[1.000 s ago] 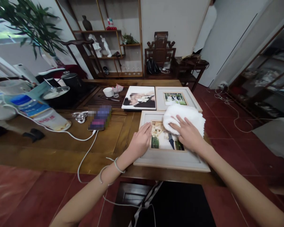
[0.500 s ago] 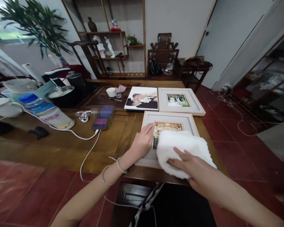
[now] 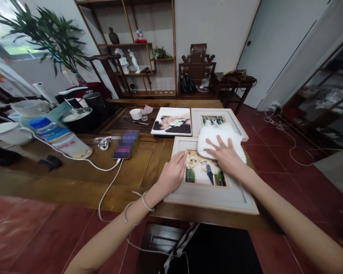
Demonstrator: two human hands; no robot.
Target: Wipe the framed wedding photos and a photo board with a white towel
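Note:
A pale wooden picture frame point(image 3: 208, 204) lies flat near the table's front edge, with a wedding photo point(image 3: 205, 171) inside a white mount. My left hand point(image 3: 173, 173) rests flat on its left side, fingers stretched out toward the photo's edge. With spread fingers, my right hand point(image 3: 227, 154) presses a fluffy white cloth point(image 3: 214, 137) onto the frame's far right part. The cloth hides that corner and overlaps the near part of a second picture frame point(image 3: 238, 123) behind it. Left of that second frame lies a white-edged photo panel point(image 3: 173, 110).
On the left stand a blue-capped bottle point(image 3: 64, 139), a white pot point(image 3: 10, 133) and a dark kettle point(image 3: 94, 101). A phone point(image 3: 125, 144) on a white cable point(image 3: 105, 192) lies mid-table. A small white cup point(image 3: 135, 113) sits on the tea tray point(image 3: 118, 120). Red tiles point(image 3: 270, 161) cover the floor.
My right hand has slid the white cloth away from me, from the frame's near right part to its far right corner, uncovering the photo. My left hand stays in place.

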